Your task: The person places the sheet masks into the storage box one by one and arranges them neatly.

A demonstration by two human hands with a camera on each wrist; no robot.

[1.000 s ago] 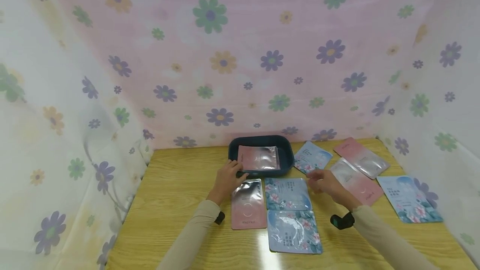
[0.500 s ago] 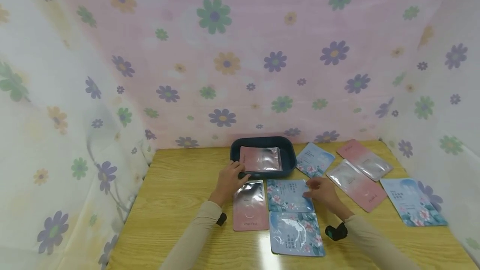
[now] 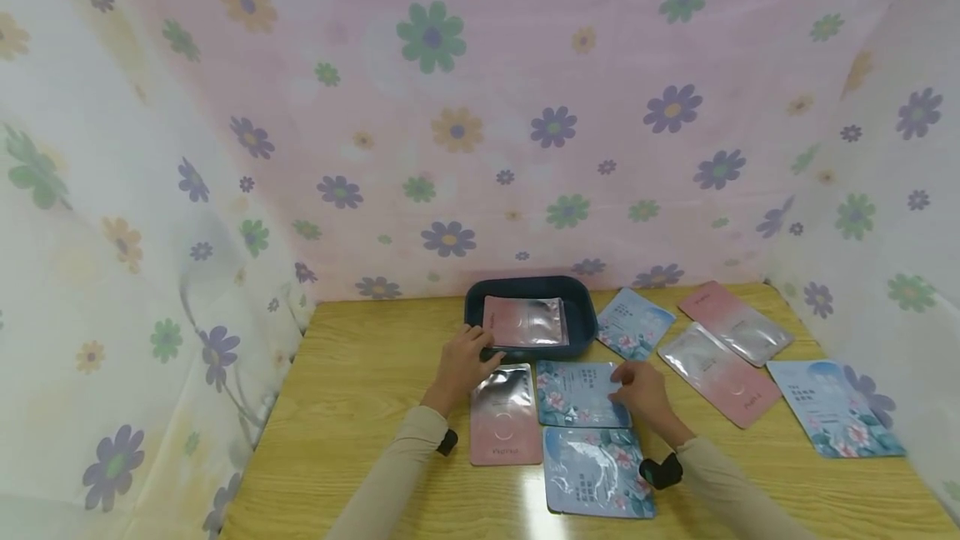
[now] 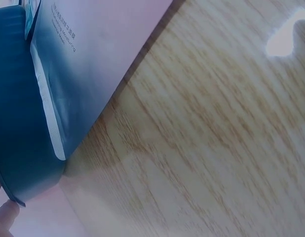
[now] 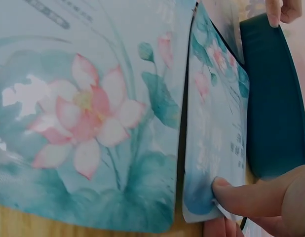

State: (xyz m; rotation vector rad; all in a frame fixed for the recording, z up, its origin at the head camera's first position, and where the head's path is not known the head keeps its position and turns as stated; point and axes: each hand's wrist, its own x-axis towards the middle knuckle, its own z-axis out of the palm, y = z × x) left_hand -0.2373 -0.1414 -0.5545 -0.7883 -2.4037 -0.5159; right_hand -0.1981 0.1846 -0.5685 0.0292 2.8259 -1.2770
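My right hand [image 3: 647,397] pinches the right edge of the upper blue floral sheet mask packet [image 3: 573,394]. In the right wrist view its thumb [image 5: 251,197] lies on top and fingertips show below the edge. A second blue packet [image 3: 588,473] lies just in front on the table. My left hand [image 3: 459,369] grips the near-left rim of the dark teal tray [image 3: 587,315], inside which pink and silver packets [image 3: 521,323] lie stacked. Another pink packet [image 3: 505,427] lies in front of the tray, its silver end against the tray's wall in the left wrist view [image 4: 88,64].
Right of the tray lies a tilted blue packet [image 3: 636,323]. Two pink packets [image 3: 735,323] and another blue packet [image 3: 832,407] are spread farther right on the wooden table [image 3: 360,373]. Flowered cloth [image 3: 487,107] closes off the back and both sides.
My right hand has come left and down from near the tilted blue packet to the upper blue packet's edge and taken hold of it. The left hand stays at the tray's rim.
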